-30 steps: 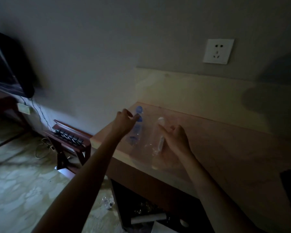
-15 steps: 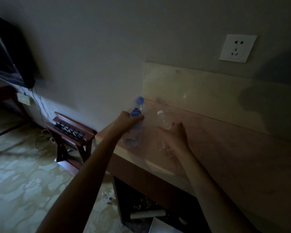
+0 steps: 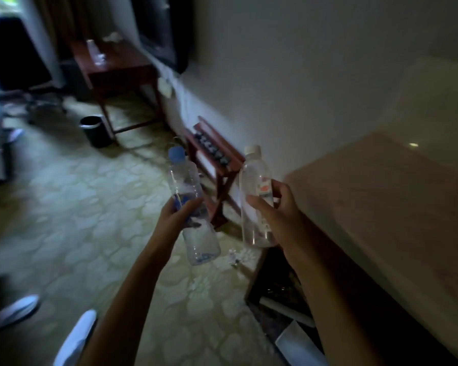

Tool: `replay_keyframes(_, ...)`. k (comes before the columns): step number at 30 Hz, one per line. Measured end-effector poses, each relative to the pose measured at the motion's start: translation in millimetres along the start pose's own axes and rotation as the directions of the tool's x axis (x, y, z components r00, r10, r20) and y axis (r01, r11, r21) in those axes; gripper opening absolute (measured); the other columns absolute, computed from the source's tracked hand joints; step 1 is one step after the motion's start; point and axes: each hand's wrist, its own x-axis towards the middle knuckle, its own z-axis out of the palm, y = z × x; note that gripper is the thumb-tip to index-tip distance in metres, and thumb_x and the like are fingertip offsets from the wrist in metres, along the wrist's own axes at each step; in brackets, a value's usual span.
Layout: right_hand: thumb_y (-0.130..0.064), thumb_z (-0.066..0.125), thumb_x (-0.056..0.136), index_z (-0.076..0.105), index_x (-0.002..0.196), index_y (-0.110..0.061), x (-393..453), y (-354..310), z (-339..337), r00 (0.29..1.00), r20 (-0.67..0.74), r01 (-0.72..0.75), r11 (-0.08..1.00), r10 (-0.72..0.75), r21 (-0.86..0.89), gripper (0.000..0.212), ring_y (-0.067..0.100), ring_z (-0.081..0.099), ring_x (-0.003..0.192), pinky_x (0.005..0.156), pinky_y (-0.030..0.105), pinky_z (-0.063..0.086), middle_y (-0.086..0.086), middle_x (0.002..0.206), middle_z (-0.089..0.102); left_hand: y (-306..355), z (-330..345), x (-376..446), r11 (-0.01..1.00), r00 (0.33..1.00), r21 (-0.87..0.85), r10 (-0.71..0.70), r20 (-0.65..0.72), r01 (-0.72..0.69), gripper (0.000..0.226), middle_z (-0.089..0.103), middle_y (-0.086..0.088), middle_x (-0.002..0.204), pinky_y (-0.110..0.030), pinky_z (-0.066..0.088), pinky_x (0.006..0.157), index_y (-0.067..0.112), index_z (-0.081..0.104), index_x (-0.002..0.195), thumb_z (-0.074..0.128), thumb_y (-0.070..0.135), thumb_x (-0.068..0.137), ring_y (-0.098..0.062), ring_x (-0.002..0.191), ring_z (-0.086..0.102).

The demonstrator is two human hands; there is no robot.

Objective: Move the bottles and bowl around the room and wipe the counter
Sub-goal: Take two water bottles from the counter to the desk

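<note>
My left hand (image 3: 176,216) grips a clear plastic bottle with a blue cap (image 3: 193,207) around its middle. My right hand (image 3: 279,210) holds a second clear bottle with a white cap (image 3: 254,180), also by its middle. Both bottles are upright and slightly tilted, held in the air over the floor, left of the light wooden counter (image 3: 386,196). The counter top stretches to the right with nothing on the part in view. No bowl is in view.
A low red-brown rack (image 3: 217,157) stands against the wall just beyond the bottles. Farther back are a dark wooden table (image 3: 117,67) with a small bottle on it, a black bin (image 3: 94,130), and a patterned floor (image 3: 77,207). A small clear object (image 3: 233,257) lies on the floor by the counter's base.
Both hands have lifted their bottles off the counter and carried them left, out over the floor. The view has swung left toward the room.
</note>
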Motion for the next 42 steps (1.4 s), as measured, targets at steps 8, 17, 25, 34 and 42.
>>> replay_keyframes(8,-0.018,0.079,0.074,0.059,0.119,-0.016,51,32,153,0.924,0.377,-0.08,0.996,0.057,0.045,0.049,0.023,0.065,0.089,0.064,0.023,0.055,0.006,0.104,0.067,-20,-134,4,0.998,0.94,-0.036,-0.058,-0.337,0.048,0.03,0.077,0.002,0.088,-0.023,0.054,0.061,0.023,0.064,0.109,0.065,0.035,0.081,-0.012,0.078,0.072)
replay_keyframes(17,-0.015,0.08,0.075,0.051,0.132,-0.018,189,78,292,0.814,0.567,-0.191,0.98,0.127,0.054,0.063,0.023,0.071,0.097,0.068,0.027,0.057,0.004,0.11,0.072,-28,-229,100,0.993,0.809,-0.054,-0.118,-0.576,0.106,0.034,0.072,-0.01,0.103,-0.031,0.055,0.071,0.012,0.06,0.12,0.064,0.025,0.089,-0.023,0.092,0.069)
replay_keyframes(25,-0.024,0.081,0.071,0.049,0.132,-0.021,336,31,420,0.71,0.696,-0.217,0.973,0.106,0.073,0.069,0.019,0.069,0.101,0.085,0.037,0.055,0.003,0.114,0.069,30,-307,254,0.993,0.777,0.05,-0.05,-0.628,0.104,0.055,0.071,-0.007,0.108,-0.03,0.056,0.074,0.015,0.059,0.124,0.067,0.044,0.078,-0.021,0.095,0.07)
replay_keyframes(34,-0.032,0.078,0.07,0.046,0.133,-0.023,446,35,579,0.606,0.77,-0.239,0.969,0.2,-0.063,0.071,0.017,0.068,0.105,0.091,0.038,0.053,0.0,0.114,0.07,9,-431,371,0.988,0.684,-0.059,-0.14,-0.716,0.142,0.045,0.073,-0.006,0.104,-0.033,0.058,0.078,0.018,0.061,0.12,0.066,0.042,0.083,-0.022,0.092,0.072)
replay_keyframes(42,-0.044,0.077,0.072,0.049,0.128,-0.027,577,19,758,0.663,0.69,-0.267,0.952,0.293,-0.147,0.065,0.013,0.069,0.104,0.092,0.04,0.054,0.002,0.12,0.068,29,-597,544,0.983,0.736,-0.099,-0.182,-0.652,0.155,0.044,0.074,-0.005,0.104,-0.023,0.056,0.07,0.018,0.061,0.121,0.066,0.042,0.084,-0.019,0.091,0.073)
